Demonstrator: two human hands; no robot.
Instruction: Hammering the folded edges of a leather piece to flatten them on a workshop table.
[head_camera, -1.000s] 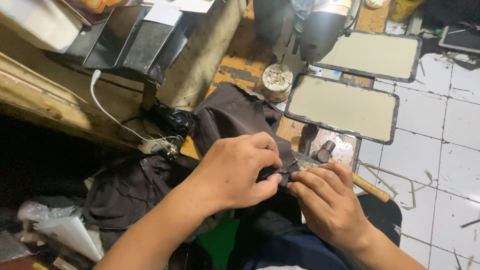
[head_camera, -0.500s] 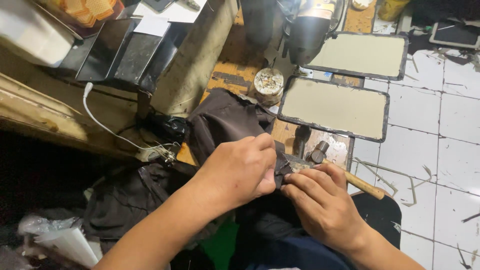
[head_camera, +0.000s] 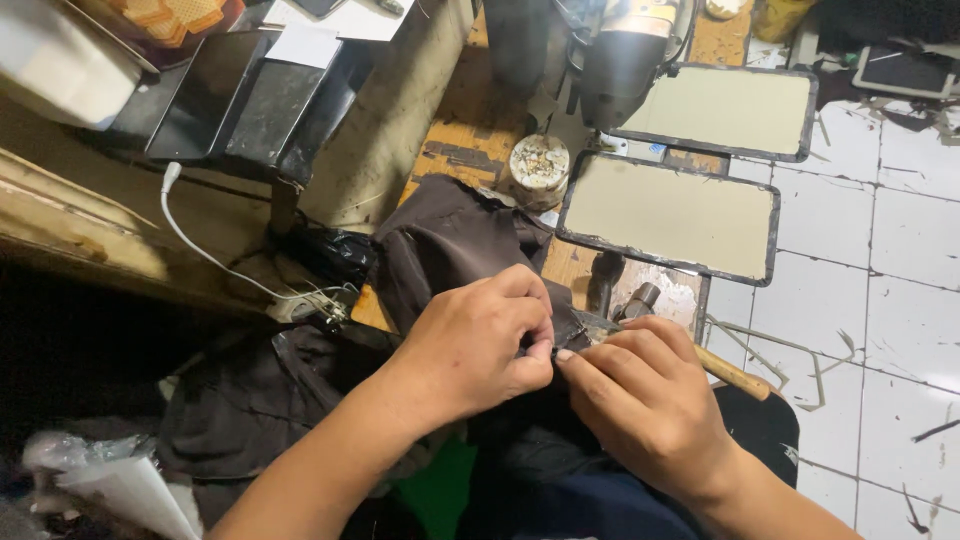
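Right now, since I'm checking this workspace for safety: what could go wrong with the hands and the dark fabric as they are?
The left hand and right hand pinch the dark fabric fingertip to fingertip, so any sharp tool between them, hidden here, could nick a finger. The fabric hangs off the wooden table edge and might slide down. The white cable lies beside the cloth and could snag.

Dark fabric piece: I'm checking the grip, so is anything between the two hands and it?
Nothing visible. The left hand and right hand both pinch the dark fabric directly, fingertips meeting at its edge.
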